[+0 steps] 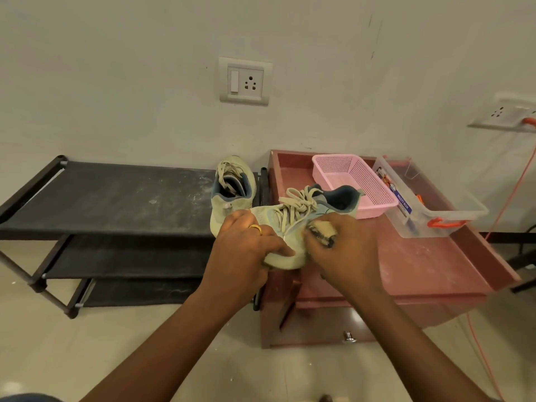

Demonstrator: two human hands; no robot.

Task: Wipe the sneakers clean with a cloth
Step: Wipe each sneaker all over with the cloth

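Past the sneaker (268,217) we hold, the pink basket (374,208) and clear box (420,224) crowd the back of the table (420,262), whose near right part lies open. Leftward, the rack's top shelf (116,195) is free up to the second sneaker (232,195) at its right end.

We've got one readable label (404,203): a blue strip on the side wall of the clear plastic box (415,230), white capitals running along it, spelling "MULTI-BOX". Further up the same label we catch a small round logo (392,187) and some finer print, but that's too small and blurred for us to read.
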